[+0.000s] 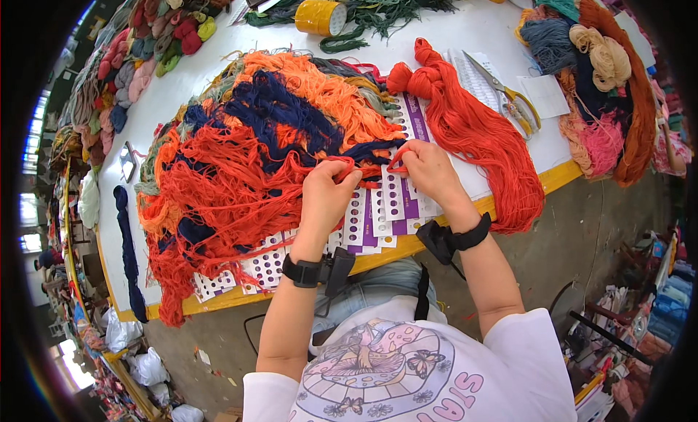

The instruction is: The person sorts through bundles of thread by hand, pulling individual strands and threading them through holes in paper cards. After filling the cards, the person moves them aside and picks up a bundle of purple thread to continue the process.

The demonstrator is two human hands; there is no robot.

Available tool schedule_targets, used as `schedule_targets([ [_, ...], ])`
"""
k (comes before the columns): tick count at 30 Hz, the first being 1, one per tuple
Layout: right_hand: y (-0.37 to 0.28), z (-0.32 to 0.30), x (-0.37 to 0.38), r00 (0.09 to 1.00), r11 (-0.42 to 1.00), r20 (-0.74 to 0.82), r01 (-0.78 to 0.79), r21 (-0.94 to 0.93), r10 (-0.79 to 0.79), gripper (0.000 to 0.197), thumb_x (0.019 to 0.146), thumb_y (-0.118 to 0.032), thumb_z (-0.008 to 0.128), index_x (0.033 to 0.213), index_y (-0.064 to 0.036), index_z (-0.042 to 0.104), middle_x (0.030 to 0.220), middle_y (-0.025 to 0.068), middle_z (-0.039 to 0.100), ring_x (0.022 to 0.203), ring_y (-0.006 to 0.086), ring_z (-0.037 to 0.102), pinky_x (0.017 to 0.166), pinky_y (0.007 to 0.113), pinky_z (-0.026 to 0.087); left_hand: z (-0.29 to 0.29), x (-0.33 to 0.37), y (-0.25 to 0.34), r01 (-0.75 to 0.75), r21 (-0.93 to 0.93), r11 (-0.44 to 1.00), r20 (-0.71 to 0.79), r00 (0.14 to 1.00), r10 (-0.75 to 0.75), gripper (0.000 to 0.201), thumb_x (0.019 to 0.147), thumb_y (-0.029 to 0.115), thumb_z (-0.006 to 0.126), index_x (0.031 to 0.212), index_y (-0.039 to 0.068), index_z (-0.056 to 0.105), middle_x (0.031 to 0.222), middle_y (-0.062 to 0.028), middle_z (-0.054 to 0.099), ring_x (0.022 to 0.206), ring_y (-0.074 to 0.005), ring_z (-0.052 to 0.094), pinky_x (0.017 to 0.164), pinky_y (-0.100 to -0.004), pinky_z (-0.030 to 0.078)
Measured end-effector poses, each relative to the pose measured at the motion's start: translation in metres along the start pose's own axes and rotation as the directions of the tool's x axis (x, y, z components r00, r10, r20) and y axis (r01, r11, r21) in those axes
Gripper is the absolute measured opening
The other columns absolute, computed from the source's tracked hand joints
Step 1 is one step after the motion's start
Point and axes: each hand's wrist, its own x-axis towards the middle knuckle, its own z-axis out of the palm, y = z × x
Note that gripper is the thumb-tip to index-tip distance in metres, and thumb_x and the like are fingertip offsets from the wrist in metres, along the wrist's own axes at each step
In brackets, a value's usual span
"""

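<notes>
The counter (198,74) holds one slim navy skein (130,251); a tangled heap of red, orange and navy yarn (218,175), whose red strands (347,162) the left hand (325,194) pinches and the right hand (430,173) grips above punched cards (355,217) (white and purple); one knotted red skein (476,135); yellow-handled scissors (512,95).

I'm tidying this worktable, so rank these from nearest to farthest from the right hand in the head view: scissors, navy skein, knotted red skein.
From the right hand:
1. Red skein, just to its right.
2. Scissors, farther forward and right, past the red skein.
3. Navy skein, off at the far left.
</notes>
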Motion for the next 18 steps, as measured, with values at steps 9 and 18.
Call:
schedule_targets([
  [9,0.001,-0.004,-0.011,0.990,0.973,0.068,0.107,0.204,-0.123,0.015,0.071,-0.009,0.060,0.084,-0.0056,0.052,0.071,0.0076,0.060,0.064,0.0156,0.058,0.058,0.029,0.045,0.007,-0.004,0.028,0.536,-0.835,0.128,0.524,0.844,-0.119,0.011,0.089,0.016,0.050,0.090,0.007,0.055,0.081,0.0020,0.056,0.042,-0.0003,0.027,0.037,-0.0156,0.024],
  [18,-0.002,-0.025,0.011,0.896,0.954,0.393,0.095,0.284,-0.207,0.012,0.075,-0.004,0.055,0.087,-0.0061,0.059,0.070,0.0030,0.057,0.063,0.0103,0.056,0.053,0.025,0.045,0.020,0.008,0.031,0.189,-0.345,0.919,0.461,0.887,-0.009,0.009,0.081,0.012,0.061,0.078,0.004,0.061,0.063,0.0062,0.045,0.051,-0.0015,0.037,0.044,-0.0185,0.028],
])
